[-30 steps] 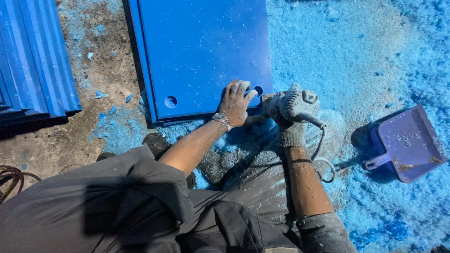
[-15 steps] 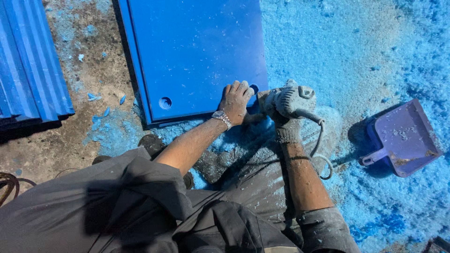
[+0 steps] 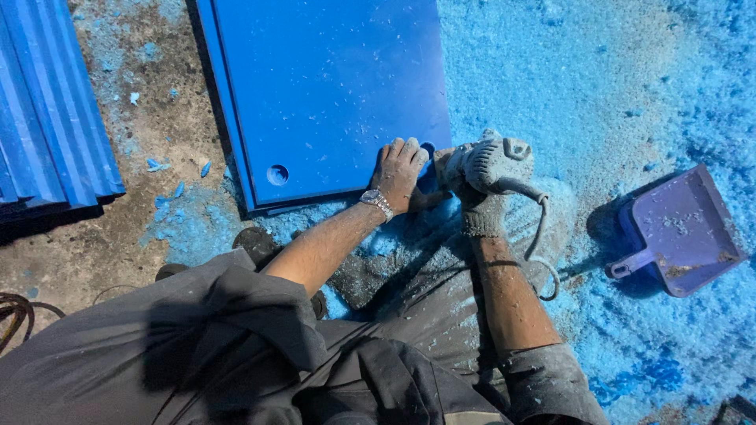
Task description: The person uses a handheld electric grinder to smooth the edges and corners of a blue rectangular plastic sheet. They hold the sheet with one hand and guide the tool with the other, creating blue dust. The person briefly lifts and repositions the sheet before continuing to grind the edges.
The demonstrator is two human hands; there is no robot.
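Observation:
A blue plastic board (image 3: 331, 86) lies flat on a small stack on the ground, with a round hole (image 3: 277, 175) near its front left corner. My left hand (image 3: 398, 171), a watch on its wrist, presses flat on the board's front right corner beside a second hole that it partly hides. My right hand (image 3: 475, 206), in a grey glove, grips a dusty grey power tool (image 3: 494, 163) held against that same corner. The tool's cord (image 3: 543, 244) loops down past my right forearm.
Blue shavings cover the ground to the right. A purple dustpan (image 3: 681, 232) lies at the right. A stack of blue boards (image 3: 47, 118) sits at the left edge. A dark cable coil (image 3: 16, 311) is at the lower left. My grey-clothed knees fill the bottom.
The view has shifted slightly; both hands stay at the board's front right corner with the tool in place.

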